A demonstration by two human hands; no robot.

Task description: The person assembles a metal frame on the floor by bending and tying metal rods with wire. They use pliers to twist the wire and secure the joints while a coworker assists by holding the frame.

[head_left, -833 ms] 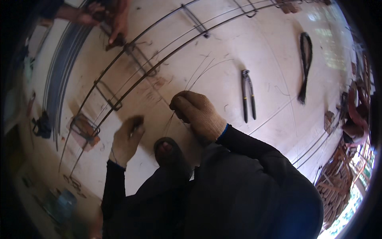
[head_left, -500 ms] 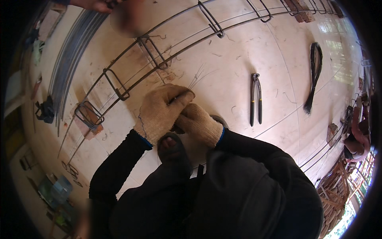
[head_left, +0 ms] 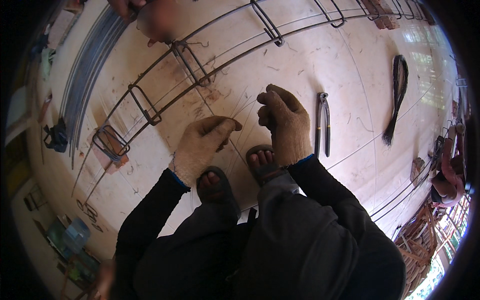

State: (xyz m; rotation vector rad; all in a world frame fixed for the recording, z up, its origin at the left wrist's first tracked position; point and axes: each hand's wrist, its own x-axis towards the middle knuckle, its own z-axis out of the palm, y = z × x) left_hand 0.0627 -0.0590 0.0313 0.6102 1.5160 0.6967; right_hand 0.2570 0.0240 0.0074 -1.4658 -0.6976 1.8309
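Observation:
Both my hands wear tan knitted gloves with blue cuff edges. My left hand, above my left sandal, is closed in a pinch on several thin tie wires, which fan out past its fingertips. My right hand is raised to the right of it, apart from it. Its fingers are curled toward the thumb near the wires' far ends; what they hold, if anything, is too fine to make out. Pincers with dark handles lie on the floor right of my right hand. Ahead of my hands runs a long rebar cage with stirrups.
A looped bundle of black wire lies at the right. Straight steel bars lie at the left. Brick pieces sit under the cage. Another person's hand is at the cage's far side; another person is at the right edge.
My hands were together; now my right hand has moved up and right, away from the left. The left keeps its pinch on the wires. The other person's hand at the top has shifted slightly.

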